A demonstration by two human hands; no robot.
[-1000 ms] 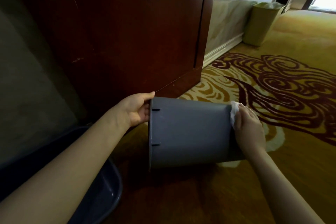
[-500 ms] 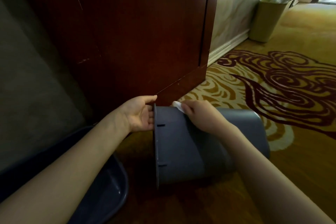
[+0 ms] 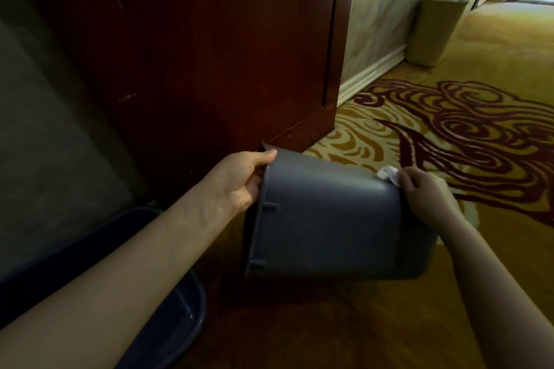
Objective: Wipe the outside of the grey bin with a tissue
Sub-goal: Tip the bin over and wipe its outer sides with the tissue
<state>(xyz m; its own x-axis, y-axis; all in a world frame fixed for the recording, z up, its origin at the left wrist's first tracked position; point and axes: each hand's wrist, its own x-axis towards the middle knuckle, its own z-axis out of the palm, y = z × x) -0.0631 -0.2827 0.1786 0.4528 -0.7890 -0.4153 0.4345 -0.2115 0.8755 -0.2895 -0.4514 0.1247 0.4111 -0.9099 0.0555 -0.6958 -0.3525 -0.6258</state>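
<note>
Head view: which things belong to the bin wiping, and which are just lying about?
In use:
grey bin, on its side
tissue, in right hand
left hand, at the bin's rim

Lying about:
yellow-green bin
dark blue tub

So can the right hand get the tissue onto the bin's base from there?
Probably yes: the right hand holds the tissue at the bin's base end, with nothing blocking it.

The floor is yellow carpet with dark red swirls. The grey bin lies on its side on it. Just left of the bin sits a dark blue basin; well beyond it, far right, stands an olive bin
</note>
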